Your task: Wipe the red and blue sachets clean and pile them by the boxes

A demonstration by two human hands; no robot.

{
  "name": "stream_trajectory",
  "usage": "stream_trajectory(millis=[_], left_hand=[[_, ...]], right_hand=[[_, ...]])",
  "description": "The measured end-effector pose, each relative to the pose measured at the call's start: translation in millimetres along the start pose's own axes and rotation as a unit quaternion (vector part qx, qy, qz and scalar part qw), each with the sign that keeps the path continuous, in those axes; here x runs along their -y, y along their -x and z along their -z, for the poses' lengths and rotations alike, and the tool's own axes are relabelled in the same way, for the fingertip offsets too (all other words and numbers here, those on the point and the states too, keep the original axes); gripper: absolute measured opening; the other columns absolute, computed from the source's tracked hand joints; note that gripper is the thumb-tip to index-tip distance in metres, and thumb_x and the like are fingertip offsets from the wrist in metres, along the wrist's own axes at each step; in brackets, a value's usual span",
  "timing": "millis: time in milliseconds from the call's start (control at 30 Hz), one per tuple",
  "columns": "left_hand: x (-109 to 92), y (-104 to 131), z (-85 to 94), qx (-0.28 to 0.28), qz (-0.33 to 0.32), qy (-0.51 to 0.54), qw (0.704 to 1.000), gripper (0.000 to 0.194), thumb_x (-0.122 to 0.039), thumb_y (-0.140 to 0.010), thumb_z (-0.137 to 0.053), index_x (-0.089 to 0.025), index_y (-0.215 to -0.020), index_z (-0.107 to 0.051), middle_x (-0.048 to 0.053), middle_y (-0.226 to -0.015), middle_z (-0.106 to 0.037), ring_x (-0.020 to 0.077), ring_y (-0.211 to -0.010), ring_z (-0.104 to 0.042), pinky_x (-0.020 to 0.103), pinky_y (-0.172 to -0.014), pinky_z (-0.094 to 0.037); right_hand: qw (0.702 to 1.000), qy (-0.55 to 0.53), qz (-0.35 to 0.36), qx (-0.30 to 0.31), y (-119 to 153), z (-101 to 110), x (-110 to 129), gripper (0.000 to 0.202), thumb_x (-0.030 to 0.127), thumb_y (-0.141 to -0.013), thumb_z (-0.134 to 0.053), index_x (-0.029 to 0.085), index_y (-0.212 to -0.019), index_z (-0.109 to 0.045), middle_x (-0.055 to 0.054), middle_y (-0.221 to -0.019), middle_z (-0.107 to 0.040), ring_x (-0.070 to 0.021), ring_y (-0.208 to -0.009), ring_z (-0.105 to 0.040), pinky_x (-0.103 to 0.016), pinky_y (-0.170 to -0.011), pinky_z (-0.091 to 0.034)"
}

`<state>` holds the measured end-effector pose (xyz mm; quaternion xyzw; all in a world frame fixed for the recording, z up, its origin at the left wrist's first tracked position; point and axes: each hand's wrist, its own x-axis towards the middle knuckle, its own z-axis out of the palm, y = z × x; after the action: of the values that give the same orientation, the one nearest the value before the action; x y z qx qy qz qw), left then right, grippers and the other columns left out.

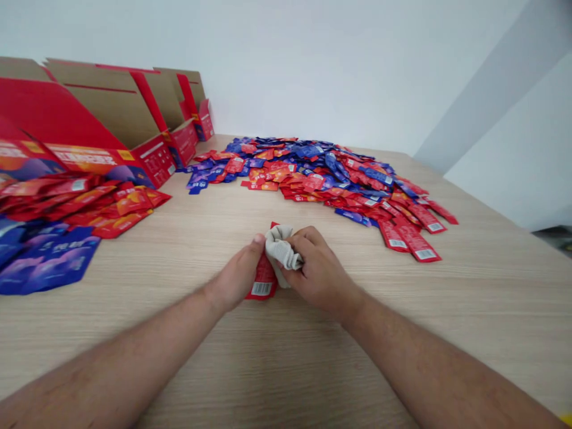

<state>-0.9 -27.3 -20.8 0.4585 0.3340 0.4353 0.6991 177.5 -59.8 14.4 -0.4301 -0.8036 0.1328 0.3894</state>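
Low over the middle of the table, a red packet (263,275) with a white barcode label at its near end is held upright or tilted; which I cannot tell. My left hand (238,271) grips its left edge, thumb on top and the other fingers mostly hidden behind. A crumpled light grey cloth (282,246) is bunched in my right hand (325,273), whose fingers are closed round it. The cloth touches the packet's right side and covers part of it.
A wide heap of red and blue packets (308,164) curves along the back and right of the table (447,316). Stacked red packets (120,202) and blue packets (49,256) lie at left, before open red cardboard boxes (89,155). A white wall (313,65) stands behind.
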Motion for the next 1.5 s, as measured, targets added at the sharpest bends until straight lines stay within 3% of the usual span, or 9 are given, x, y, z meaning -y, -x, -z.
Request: stream_trajectory(millis=[233, 500, 667, 767, 900, 1067, 1233, 1367, 1500], left_hand=[[-3.3, -0.2, -5.0, -0.005, -0.019, 0.007, 1.000, 0.058, -0.074, -0.086, -0.068, -0.019, -0.101, -0.080, 0.010, -0.113, -0.081, 0.0320, -0.133, -0.063, 0.039, -0.118, -0.045], [-4.9, 2.5, -5.2, -0.008, 0.009, -0.002, 1.000, 0.065, -0.082, -0.083, -0.064, -0.019, -0.090, -0.077, 0.009, -0.086, -0.079, 0.0293, -0.101, -0.074, 0.036, -0.088, -0.059], [-4.4, 0.9, -5.7, -0.020, 0.014, 0.008, 1.000, 0.070, -0.083, -0.084, -0.062, -0.020, -0.110, -0.077, 0.009, -0.098, -0.080, 0.0306, -0.104, -0.074, 0.038, -0.088, -0.059], [-5.7, 1.2, -6.9, -0.007, -0.002, -0.004, 1.000, 0.067, -0.080, -0.085, -0.064, -0.019, -0.110, -0.077, 0.010, -0.103, -0.080, 0.0296, -0.107, -0.073, 0.036, -0.090, -0.058], [-4.9, 0.9, -5.8, -0.008, 0.033, 0.007, 0.999, 0.073, -0.085, -0.083, -0.060, -0.019, -0.109, -0.077, 0.010, -0.092, -0.080, 0.0306, -0.090, -0.075, 0.038, -0.076, -0.060], [-0.8, -0.8, -1.8, -0.011, -0.003, 0.002, 1.000, 0.066, -0.080, -0.084, -0.066, -0.018, -0.106, -0.078, 0.010, -0.098, -0.080, 0.0304, -0.108, -0.072, 0.036, -0.088, -0.058], [-3.5, 0.5, -3.5, -0.014, 0.050, -0.006, 0.999, 0.075, -0.089, -0.080, -0.060, -0.019, -0.101, -0.077, 0.009, -0.078, -0.077, 0.0277, -0.074, -0.072, 0.037, -0.069, -0.058], [-5.8, 1.1, -5.2, -0.010, 0.006, -0.005, 1.000, 0.068, -0.084, -0.081, -0.064, -0.019, -0.094, -0.077, 0.010, -0.089, -0.079, 0.0272, -0.089, -0.074, 0.033, -0.079, -0.058], [-6.5, 0.9, -5.8, -0.005, 0.053, 0.013, 0.998, 0.075, -0.087, -0.082, -0.059, -0.019, -0.108, -0.077, 0.010, -0.087, -0.079, 0.0276, -0.075, -0.073, 0.036, -0.067, -0.058]], right_hand=[[1.000, -0.003, 0.008, 0.010, 0.5, -3.1, -0.6, 0.014, 0.015, -0.090, -0.066, 0.021, -0.104, -0.065, -0.008, -0.101, -0.060, -0.0237, -0.100, -0.058, -0.038, -0.088, -0.056], [0.999, 0.016, 0.026, 0.040, 1.1, 0.8, 4.5, 0.019, 0.015, -0.089, -0.068, 0.022, -0.106, -0.066, -0.008, -0.104, -0.061, -0.0239, -0.101, -0.059, -0.039, -0.087, -0.056], [0.999, 0.039, -0.002, 0.017, 0.1, 0.8, -1.9, 0.017, 0.012, -0.087, -0.066, 0.021, -0.102, -0.066, -0.008, -0.099, -0.060, -0.0249, -0.099, -0.058, -0.040, -0.088, -0.055], [0.999, 0.029, 0.022, 0.040, 0.3, 0.4, -2.4, 0.019, 0.014, -0.089, -0.066, 0.021, -0.106, -0.067, -0.009, -0.104, -0.060, -0.0246, -0.101, -0.058, -0.039, -0.088, -0.055], [0.999, 0.033, -0.004, 0.030, 0.4, 0.8, -4.3, 0.021, 0.012, -0.087, -0.066, 0.021, -0.106, -0.066, -0.008, -0.101, -0.060, -0.0247, -0.101, -0.058, -0.040, -0.090, -0.055], [0.999, 0.024, 0.021, 0.038, 0.4, 1.1, -5.0, 0.023, 0.014, -0.086, -0.067, 0.022, -0.108, -0.067, -0.009, -0.106, -0.062, -0.0245, -0.101, -0.058, -0.039, -0.088, -0.055], [0.999, 0.040, -0.004, 0.014, -0.2, 1.5, -4.3, 0.018, 0.012, -0.086, -0.065, 0.021, -0.101, -0.067, -0.008, -0.097, -0.061, -0.0248, -0.099, -0.058, -0.039, -0.087, -0.054], [0.998, 0.028, 0.028, 0.047, 0.4, 1.9, -2.9, 0.020, 0.015, -0.088, -0.066, 0.022, -0.107, -0.068, -0.009, -0.106, -0.061, -0.0245, -0.101, -0.058, -0.039, -0.088, -0.055], [0.999, 0.044, 0.001, 0.015, -0.1, 3.0, -3.8, 0.021, 0.012, -0.086, -0.065, 0.022, -0.105, -0.068, -0.008, -0.100, -0.061, -0.0251, -0.100, -0.058, -0.040, -0.089, -0.054]])
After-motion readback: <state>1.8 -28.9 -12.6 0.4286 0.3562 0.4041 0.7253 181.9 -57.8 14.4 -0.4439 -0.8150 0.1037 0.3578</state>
